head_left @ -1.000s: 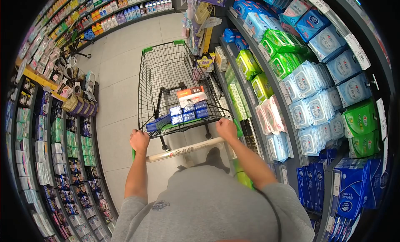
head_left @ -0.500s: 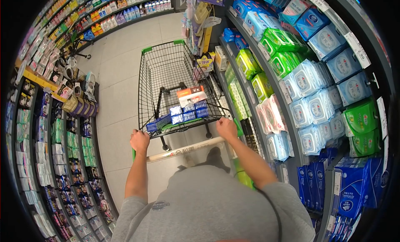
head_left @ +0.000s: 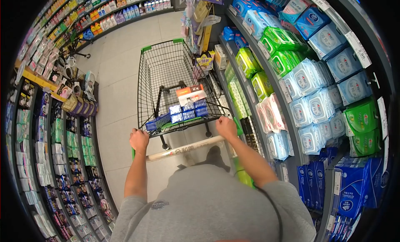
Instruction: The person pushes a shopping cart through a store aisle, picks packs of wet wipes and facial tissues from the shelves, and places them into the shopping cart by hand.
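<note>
A wire shopping cart (head_left: 156,71) with green corners stands in front of me. My left hand (head_left: 139,140) is closed round the left side of its frame, near the end of the pale handle bar (head_left: 185,148). On the right side, my right hand (head_left: 226,127) is wrapped round the frame in the same way. Inside the cart, at the near end, lie several shiny blue packs (head_left: 182,114) and an orange and white box (head_left: 191,94). Both hands' fingertips are partly hidden.
Shelves of wipes (head_left: 314,106) rise close on the right, with blue tissue packs (head_left: 352,183) lower down. Left of the cart run shelves of small packets (head_left: 58,146). Bottles (head_left: 121,17) line the far shelves. Tiled floor (head_left: 118,88) stretches ahead, and hanging goods (head_left: 202,17) are beyond the cart.
Almost nothing differs. The cart and both hands have shifted very slightly in view, with both hands still closed on the frame.
</note>
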Tool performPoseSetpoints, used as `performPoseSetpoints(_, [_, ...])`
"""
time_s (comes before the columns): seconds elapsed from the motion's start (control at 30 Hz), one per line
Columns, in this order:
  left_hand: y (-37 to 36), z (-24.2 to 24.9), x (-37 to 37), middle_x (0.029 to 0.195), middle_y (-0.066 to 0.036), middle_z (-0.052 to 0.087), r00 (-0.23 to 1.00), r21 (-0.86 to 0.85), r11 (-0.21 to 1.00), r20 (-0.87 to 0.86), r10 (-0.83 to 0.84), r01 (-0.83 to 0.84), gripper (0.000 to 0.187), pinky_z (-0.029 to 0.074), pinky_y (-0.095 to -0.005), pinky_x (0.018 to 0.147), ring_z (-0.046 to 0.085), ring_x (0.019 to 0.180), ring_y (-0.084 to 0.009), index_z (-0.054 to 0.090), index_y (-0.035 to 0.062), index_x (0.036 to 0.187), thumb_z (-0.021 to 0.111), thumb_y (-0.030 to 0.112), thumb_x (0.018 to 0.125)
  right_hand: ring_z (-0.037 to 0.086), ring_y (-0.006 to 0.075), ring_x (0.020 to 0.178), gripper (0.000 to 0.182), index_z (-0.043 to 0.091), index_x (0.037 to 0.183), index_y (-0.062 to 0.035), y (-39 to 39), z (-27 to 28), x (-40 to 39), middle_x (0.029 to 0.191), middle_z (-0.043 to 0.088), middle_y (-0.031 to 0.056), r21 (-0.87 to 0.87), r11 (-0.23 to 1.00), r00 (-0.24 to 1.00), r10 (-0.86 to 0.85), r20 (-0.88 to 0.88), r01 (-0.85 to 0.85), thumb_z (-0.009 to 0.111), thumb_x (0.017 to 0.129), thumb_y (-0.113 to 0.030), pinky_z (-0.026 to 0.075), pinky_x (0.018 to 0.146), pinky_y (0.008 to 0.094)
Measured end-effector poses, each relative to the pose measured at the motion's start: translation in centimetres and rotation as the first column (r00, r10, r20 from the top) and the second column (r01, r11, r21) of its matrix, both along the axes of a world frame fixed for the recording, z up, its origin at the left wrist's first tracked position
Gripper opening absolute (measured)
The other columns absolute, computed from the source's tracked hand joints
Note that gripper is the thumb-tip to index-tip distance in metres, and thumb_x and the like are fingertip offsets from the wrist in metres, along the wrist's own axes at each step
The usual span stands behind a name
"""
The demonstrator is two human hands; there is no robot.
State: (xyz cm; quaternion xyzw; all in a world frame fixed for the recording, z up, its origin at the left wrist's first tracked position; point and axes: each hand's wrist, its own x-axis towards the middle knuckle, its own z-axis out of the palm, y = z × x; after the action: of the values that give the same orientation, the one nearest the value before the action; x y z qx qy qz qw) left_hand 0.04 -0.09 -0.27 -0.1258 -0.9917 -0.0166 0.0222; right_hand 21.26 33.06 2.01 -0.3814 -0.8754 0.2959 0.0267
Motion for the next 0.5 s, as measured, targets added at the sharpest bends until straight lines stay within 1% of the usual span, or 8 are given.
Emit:
performPoseSetpoints(0.1, [0.16, 0.51, 0.16, 0.099, -0.014, 0.063, 1.0, -0.015, 1.0, 0.027, 0.004, -0.003, 0.025, 0.054, -0.0439, 0.076, 0.063, 0.088, -0.0339, 0.071, 0.0024, 0.083, 0.057, 0.024, 0.082, 0.065, 0.0383, 0.077, 0.026, 0.067, 0.083, -0.0045, -0.03, -0.07, -0.01, 0.08, 0.068, 0.0188, -0.009, 1.0, 1.0, -0.006, 0.008, 0.006, 0.057, 0.085, -0.029, 0.052, 0.071, 0.0466])
performPoseSetpoints(0.17, [0.21, 0.53, 0.13, 0.099, -0.014, 0.063, 1.0, -0.015, 1.0, 0.029, 0.01, -0.01, 0.025, 0.054, -0.0443, 0.076, 0.063, 0.088, -0.0339, 0.071, 0.0023, 0.083, 0.057, 0.024, 0.082, 0.065, 0.0384, 0.077, 0.025, 0.068, 0.08, -0.0055, 0.04, -0.41, -0.05, 0.079, 0.068, 0.0177, 0.005, 1.0, 1.0, -0.027, -0.008, 0.027, 0.06, 0.084, -0.029, 0.051, 0.07, 0.0458])
performPoseSetpoints(0.37, [0.2, 0.41, 0.1, 0.1, -0.014, 0.063, 0.999, -0.016, 1.0, 0.031, 0.016, -0.015, 0.026, 0.054, -0.045, 0.076, 0.063, 0.089, -0.0339, 0.071, 0.0024, 0.083, 0.057, 0.024, 0.081, 0.066, 0.0381, 0.077, 0.026, 0.068, 0.081, -0.0049, 0.11, -0.33, -0.04, 0.08, 0.068, 0.0188, 0.015, 1.0, 1.0, 0.004, 0.009, -0.004, 0.058, 0.085, -0.028, 0.052, 0.072, 0.0464])
performPoseSetpoints(0.5, [-0.06, -0.32, -0.04, 0.096, -0.013, 0.062, 1.0, -0.014, 1.0, 0.001, 0.003, -0.003, 0.024, 0.054, -0.0442, 0.074, 0.062, 0.087, -0.033, 0.071, 0.004, 0.082, 0.057, 0.024, 0.08, 0.066, 0.038, 0.077, 0.026, 0.068, 0.081, -0.0052, 0.01, 0.05, -0.01, 0.081, 0.068, 0.0188, 0.004, 1.0, 1.0, -0.003, 0.005, 0.003, 0.058, 0.085, -0.029, 0.052, 0.072, 0.0465])
